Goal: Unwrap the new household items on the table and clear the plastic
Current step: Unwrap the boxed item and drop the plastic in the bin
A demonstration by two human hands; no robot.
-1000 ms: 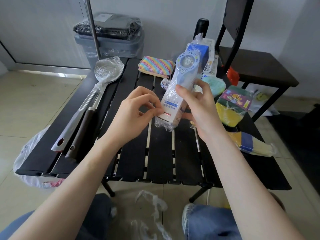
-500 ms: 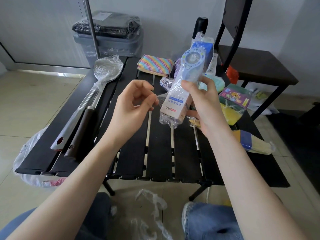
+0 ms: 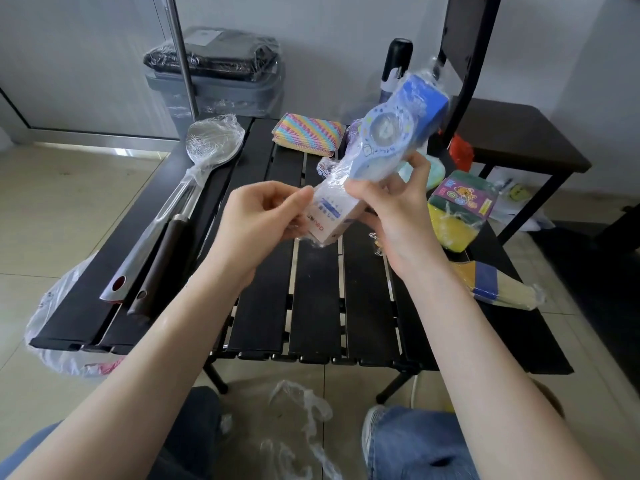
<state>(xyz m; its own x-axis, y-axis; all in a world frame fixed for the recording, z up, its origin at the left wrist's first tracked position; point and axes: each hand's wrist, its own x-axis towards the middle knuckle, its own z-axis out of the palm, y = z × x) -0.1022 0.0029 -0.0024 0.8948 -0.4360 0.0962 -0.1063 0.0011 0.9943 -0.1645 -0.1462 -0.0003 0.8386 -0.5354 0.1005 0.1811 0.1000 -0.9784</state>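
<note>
Since the earlier frame the left hand [image 3: 263, 220] has closed back in on the lower end of the wrapped package [image 3: 367, 161], where half a second ago it hung clear with only a wisp of film between the fingertips. The package is now tilted a little further to the right and sits higher, held in the air over the slatted table [image 3: 311, 306].

Right hand [image 3: 394, 209]: fingers curled round the package's middle, thumb on the near face; firm hold. Left hand: thumb and forefinger nearly closed, pinching the plastic film [image 3: 304, 233] at the box's bottom corner; other fingers loosely curled (whether the film has torn, cannot tell).

Judgement on the step: keep the right-hand grip steady as an anchor, take a good pinch of loose film rather than the taut part, and pull down and away from the box so the wrap splits along the end instead of stretching.
</note>
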